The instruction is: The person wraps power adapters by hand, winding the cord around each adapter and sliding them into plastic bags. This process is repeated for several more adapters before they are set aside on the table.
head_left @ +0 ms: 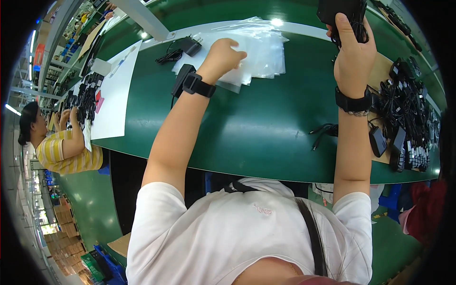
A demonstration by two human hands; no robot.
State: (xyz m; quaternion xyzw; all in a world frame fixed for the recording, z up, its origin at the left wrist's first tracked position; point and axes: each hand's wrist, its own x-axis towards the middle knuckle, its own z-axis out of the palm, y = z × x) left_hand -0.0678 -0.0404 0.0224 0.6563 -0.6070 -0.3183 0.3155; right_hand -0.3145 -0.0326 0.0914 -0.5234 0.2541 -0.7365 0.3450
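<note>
My right hand [354, 52] is raised at the far right, closed around a black power adapter [328, 10] and its bundled cord, thumb on top. My left hand [224, 58] hovers over or touches a fanned stack of clear plastic bags [268, 52], thumb and index finger apart; its other fingers are partly hidden. Left of the bags lies another black plug adapter [191, 46] with a coiled cord. Beside my left wrist strap is a black box [181, 80]; whether it is attached is unclear. Cable ends [325, 129] show beside my right forearm.
A large pile of black adapters and cords [401, 102] sits on cardboard at the right of the green table [256, 123]. To the left, a person in a striped shirt [61, 151] works beside a white sheet [116, 102] and more black cords [88, 97]. A metal post [142, 19] rises at the back.
</note>
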